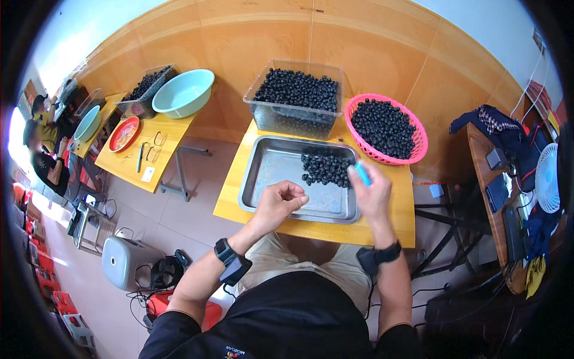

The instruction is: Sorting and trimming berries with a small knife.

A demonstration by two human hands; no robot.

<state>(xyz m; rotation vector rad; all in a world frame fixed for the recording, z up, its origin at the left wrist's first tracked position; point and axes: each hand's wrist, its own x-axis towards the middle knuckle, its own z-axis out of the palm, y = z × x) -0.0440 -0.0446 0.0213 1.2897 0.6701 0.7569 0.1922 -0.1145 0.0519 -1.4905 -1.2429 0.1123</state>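
Observation:
A shallow metal tray (pixel 267 160) lies on the yellow table in front of me, with a loose pile of small dark round berries (pixel 326 170) at its right side. My left hand (pixel 280 204) is over the tray's near edge, fingers curled and thumb drawn in toward them. Whatever may be pinched there is too small to make out. At the tray's right edge, beside the pile, my right hand (pixel 373 191) is closed round a small tool with a turquoise handle (pixel 362 174). The working end of that tool is hidden.
Behind the tray stands a clear plastic bin (pixel 293 122) full of dark berries; right of it, a pink basket (pixel 423 140) holds more. Another table at left carries a turquoise basin (pixel 183 94) and a red plate (pixel 124 134). A white fan (pixel 547 178) stands right. People sit far left.

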